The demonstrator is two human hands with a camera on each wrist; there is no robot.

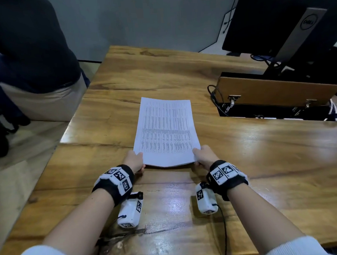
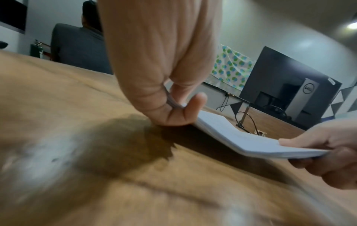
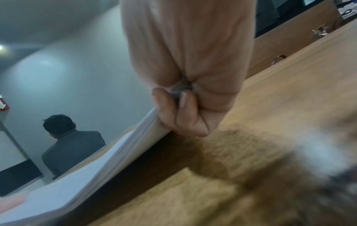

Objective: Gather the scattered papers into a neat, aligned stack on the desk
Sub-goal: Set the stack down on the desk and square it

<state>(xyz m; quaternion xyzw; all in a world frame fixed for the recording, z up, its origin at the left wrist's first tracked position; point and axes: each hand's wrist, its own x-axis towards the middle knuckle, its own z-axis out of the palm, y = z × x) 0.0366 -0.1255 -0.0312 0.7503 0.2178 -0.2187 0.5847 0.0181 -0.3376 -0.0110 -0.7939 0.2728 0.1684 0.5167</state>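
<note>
A stack of white printed papers lies lengthwise on the wooden desk, its edges lined up and its near end lifted off the wood. My left hand pinches the near left corner, thumb on top and fingers below. My right hand pinches the near right corner the same way. In the left wrist view the stack sags between my left hand and my right hand. The right wrist view shows my right hand gripping the stack's edge.
A monitor on a stand rises at the back right. In front of it an open cable hatch with wires cuts into the desk. A seated person in dark clothes is beyond the desk's left edge.
</note>
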